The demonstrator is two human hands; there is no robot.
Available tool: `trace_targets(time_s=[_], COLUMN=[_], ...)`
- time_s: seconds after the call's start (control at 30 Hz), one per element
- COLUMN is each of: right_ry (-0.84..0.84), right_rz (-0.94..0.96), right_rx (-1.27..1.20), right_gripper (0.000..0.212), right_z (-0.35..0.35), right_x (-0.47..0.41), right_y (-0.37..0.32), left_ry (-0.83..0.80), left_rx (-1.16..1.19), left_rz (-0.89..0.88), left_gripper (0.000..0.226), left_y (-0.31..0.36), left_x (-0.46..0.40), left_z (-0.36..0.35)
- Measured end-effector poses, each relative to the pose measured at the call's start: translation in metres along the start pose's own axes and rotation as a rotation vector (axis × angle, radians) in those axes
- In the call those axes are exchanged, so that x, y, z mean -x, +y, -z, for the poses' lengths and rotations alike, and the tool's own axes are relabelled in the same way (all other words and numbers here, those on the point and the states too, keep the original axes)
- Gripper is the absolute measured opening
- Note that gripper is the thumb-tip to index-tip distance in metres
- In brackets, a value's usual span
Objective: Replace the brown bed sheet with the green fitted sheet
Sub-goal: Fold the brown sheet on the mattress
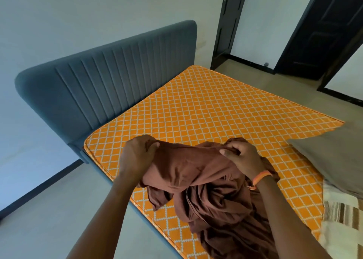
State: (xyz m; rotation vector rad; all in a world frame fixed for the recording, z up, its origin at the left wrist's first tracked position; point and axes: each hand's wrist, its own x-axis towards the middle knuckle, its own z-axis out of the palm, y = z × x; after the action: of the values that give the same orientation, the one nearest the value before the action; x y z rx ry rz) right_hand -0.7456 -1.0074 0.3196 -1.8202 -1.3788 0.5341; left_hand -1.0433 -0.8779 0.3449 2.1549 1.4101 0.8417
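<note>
Both hands grip the brown sheet (206, 192), bunched on the bare orange mattress (206, 105): the left hand (137, 156) pinches its upper edge, the right hand (241, 158) curls into a fold beside it. The rest of the sheet hangs crumpled below both hands.

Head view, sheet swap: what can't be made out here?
- Green fitted sheet: not visible anywhere in the head view, so its location cannot be told.
- Brown bed sheet: its lower part is cut off by the bottom edge; left hand and right hand grip it, covering the held edge.
- Mattress: near right part hidden under the bunched sheet, grey pillow and striped cloth.
- Pillow and striped cloth: cut off by the right edge.
</note>
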Motion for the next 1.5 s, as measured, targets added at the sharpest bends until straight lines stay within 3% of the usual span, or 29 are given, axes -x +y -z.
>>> trace_targets(time_s=[0.1,0.17,0.23,0.33,0.37,0.43,0.53,0.63,0.77,0.9,1.03,1.1,1.17,1.2,1.27,1.4,1.5], right_ry=[-0.054,-0.121,-0.139,-0.159,-0.175,-0.216,-0.245,-0.169,-0.149,-0.084,0.117,0.107,-0.054,-0.148,-0.241,-0.177,-0.129], right_rz=[0.122,0.225,0.289,0.301,0.287,0.222,0.159,0.102,-0.007,-0.113,-0.070,0.027,0.195,0.267,0.366,0.431,0.326], right_rx=[-0.036,-0.037,-0.030,-0.084,-0.106,-0.138,-0.079,0.012,0.031,-0.085,-0.204,-0.201,-0.125,-0.064,0.034,0.035,0.040], right_gripper=[0.010,0.012,0.013,0.010,0.014,0.014,0.022,0.035,0.039,0.049,0.045,0.042,0.034,0.028,0.020,0.005,0.017], right_z=[-0.018,-0.033,-0.040,-0.035,-0.031,-0.024,-0.024,-0.040,-0.063,-0.079,-0.072,-0.059,-0.047,-0.043,-0.039,-0.030,-0.034], right_x=[-0.001,-0.002,-0.004,-0.005,-0.005,-0.005,-0.004,-0.004,-0.001,0.006,-0.001,-0.007,-0.012,-0.014,-0.017,-0.018,-0.010], right_y=[-0.023,-0.042,-0.054,-0.053,-0.048,-0.033,-0.013,0.004,0.028,0.025,0.000,-0.022,-0.051,-0.067,-0.094,-0.106,-0.081], left_ry=[-0.182,-0.370,-0.467,-0.428,-0.427,-0.408,-0.334,-0.218,-0.053,0.001,0.010,-0.128,-0.263,-0.302,-0.334,-0.249,-0.206], left_rx=[0.024,0.033,0.016,-0.174,-0.254,-0.292,-0.072,0.123,0.294,0.249,-0.073,-0.226,-0.259,-0.248,-0.166,-0.115,-0.020], left_rz=[-0.178,-0.342,-0.392,-0.336,-0.329,-0.341,-0.327,-0.339,-0.310,-0.272,-0.044,0.028,-0.094,-0.192,-0.336,-0.309,-0.280], left_gripper=[0.069,0.086,0.073,0.020,0.015,0.018,0.016,0.015,0.014,0.011,0.010,0.051,0.097,0.103,0.084,0.011,0.009], left_y=[0.039,0.066,0.075,0.077,0.077,0.078,0.085,0.097,0.106,0.096,0.067,0.058,0.061,0.067,0.075,0.073,0.063], left_x=[0.007,0.013,0.013,0.006,0.005,0.004,0.001,-0.006,-0.014,-0.017,-0.019,-0.014,-0.005,0.000,0.003,-0.003,0.000], left_z=[-0.023,-0.040,-0.054,-0.054,-0.051,-0.044,-0.030,-0.010,0.018,0.024,0.019,0.015,0.004,-0.002,-0.013,0.001,0.012])
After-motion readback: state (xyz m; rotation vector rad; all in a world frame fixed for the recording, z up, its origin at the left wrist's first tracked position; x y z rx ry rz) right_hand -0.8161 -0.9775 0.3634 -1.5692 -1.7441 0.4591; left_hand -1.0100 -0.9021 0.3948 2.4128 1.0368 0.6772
